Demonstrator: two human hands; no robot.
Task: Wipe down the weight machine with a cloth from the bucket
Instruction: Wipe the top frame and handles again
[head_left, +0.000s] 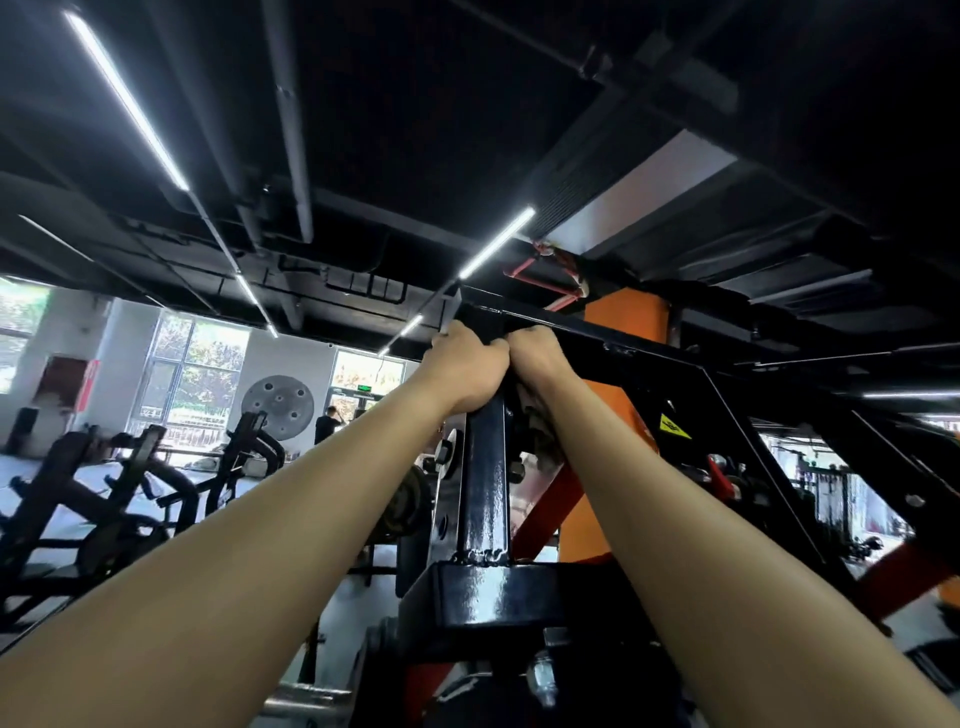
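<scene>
— What's the room?
— A gym: windows (197, 369) at left, strip lights (124, 98) on a dark ceiling.
— And the hands?
— The left hand (462, 366) curls over the top of the weight machine's (519, 597) upright post (485, 467). The right hand (535, 353) grips beside it, the two touching. I can't tell whether a cloth is under them.

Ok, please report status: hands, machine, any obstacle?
Left hand and right hand grip top of the machine's black post, side by side. Cloth not visible. No obstacle seen near hands.
</scene>
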